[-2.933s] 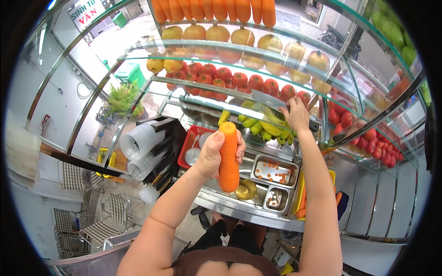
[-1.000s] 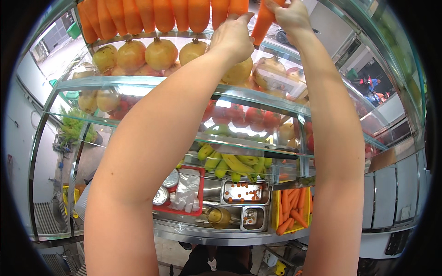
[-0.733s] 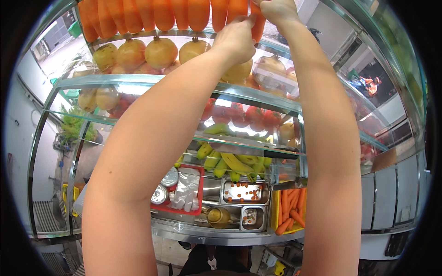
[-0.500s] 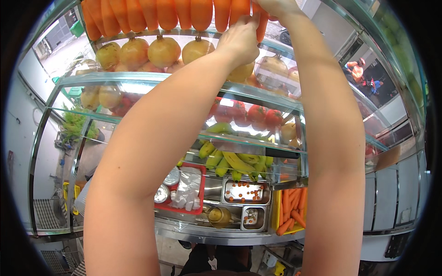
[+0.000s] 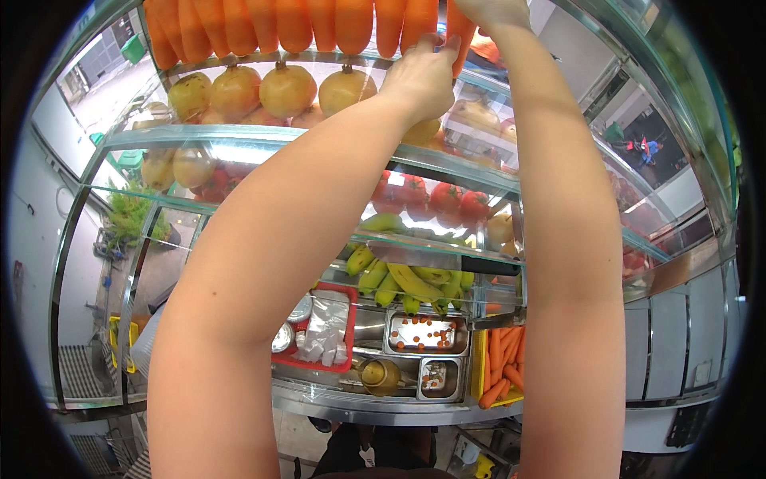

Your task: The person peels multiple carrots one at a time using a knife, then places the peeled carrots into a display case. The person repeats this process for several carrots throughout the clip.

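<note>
A row of upright orange carrots (image 5: 295, 28) stands along the top shelf. Both my arms reach up to its right end. My left hand (image 5: 421, 78) has its fingertips against the lower part of the last carrot (image 5: 461, 36), fingers bent around it. Higher on that same carrot is my right hand (image 5: 496, 11), cut by the picture's top edge, so its fingertips are partly hidden. Just below the carrots sit several yellowish pomegranates (image 5: 287, 89), some covered by my left forearm.
Glass shelves (image 5: 199, 137) hold tomatoes (image 5: 447, 199) and green-yellow bananas (image 5: 411, 283). A knife (image 5: 487, 265) lies on a lower shelf. Beneath are a red tray (image 5: 351, 323) with bags and cans, steel pans (image 5: 427, 334) with carrot bits, and a yellow crate (image 5: 482, 363) of carrots.
My left hand has shifted slightly right and down, its fingers now at the end carrot. A gap has widened between that carrot and its neighbour. My right hand has moved slightly right.
</note>
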`<action>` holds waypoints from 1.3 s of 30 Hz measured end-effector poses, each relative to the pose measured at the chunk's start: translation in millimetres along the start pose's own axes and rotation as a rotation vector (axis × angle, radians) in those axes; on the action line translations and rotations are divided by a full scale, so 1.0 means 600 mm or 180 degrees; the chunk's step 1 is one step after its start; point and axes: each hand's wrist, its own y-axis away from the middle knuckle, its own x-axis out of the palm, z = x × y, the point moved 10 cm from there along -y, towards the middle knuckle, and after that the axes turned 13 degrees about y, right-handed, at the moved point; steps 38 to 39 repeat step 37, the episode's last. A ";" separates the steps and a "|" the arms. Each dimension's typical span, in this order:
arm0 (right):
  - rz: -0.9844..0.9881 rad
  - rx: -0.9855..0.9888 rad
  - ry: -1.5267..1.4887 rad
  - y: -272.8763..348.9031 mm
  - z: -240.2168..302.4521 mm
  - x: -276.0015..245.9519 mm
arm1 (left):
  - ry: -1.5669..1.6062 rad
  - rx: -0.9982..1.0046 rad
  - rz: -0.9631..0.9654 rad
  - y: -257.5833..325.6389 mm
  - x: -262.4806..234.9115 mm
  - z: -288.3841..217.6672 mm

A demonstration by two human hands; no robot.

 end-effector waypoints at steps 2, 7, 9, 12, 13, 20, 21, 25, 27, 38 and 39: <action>0.0015 -0.0173 -0.0111 -0.002 0.008 0.002 | -0.0083 0.0098 -0.0049 0.000 0.003 0.000; 0.0137 -0.0352 0.0074 0.006 0.029 0.001 | -0.0251 0.0275 -0.0197 0.007 0.003 -0.011; -0.0071 -0.0354 0.0116 0.004 0.032 0.005 | -0.0371 0.0376 -0.0264 0.010 -0.002 -0.018; -0.0125 -0.0171 0.0301 0.000 0.032 0.003 | -0.0420 0.0368 -0.0251 0.014 -0.004 -0.027; -0.0089 -0.0099 0.0350 0.003 0.032 0.003 | -0.0382 0.0386 -0.0308 0.014 -0.003 -0.025; 0.0506 -0.0476 -0.0260 -0.018 -0.025 0.058 | -0.0635 -0.0481 -0.0712 0.004 -0.053 0.008; 0.0761 -0.0693 -0.0545 -0.020 -0.035 0.081 | -0.0451 -0.0655 -0.1033 0.005 -0.070 0.023; 0.1190 -0.0006 -0.0882 0.033 -0.117 0.136 | 0.0101 -0.0811 -0.1092 0.012 -0.073 0.036; 0.1113 0.0056 -0.0820 0.036 -0.121 0.136 | 0.0139 -0.0850 -0.0963 0.009 -0.067 0.037; 0.0314 0.0331 -0.0075 0.059 -0.106 0.123 | -0.0195 -0.1005 -0.1014 0.005 -0.062 0.038; 0.0314 0.0331 -0.0075 0.059 -0.106 0.123 | -0.0195 -0.1005 -0.1014 0.005 -0.062 0.038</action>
